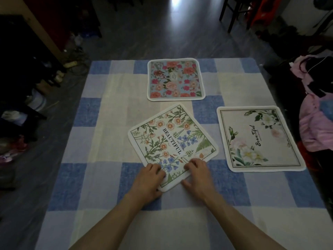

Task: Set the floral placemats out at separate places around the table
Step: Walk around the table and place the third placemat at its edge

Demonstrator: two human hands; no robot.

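Observation:
Three floral placemats lie on the blue-and-cream checked tablecloth [100, 141]. A daisy-and-blue-flower mat reading BEAUTIFUL [171, 141] sits rotated in the middle, its near corner toward me. My left hand [150, 179] and my right hand [197, 175] both grip that near corner, fingers curled on top and thumbs at the edge. A rose mat on a blue ground [175, 79] lies flat at the far side. At the right side a pale mat with white blossoms [259, 138] lies flat.
A heap of pink and dark clothing [317, 109] presses against the table's right edge. Dark furniture and clutter [27, 87] stand on the floor to the left. Chair legs [232, 17] stand beyond the table at the far right.

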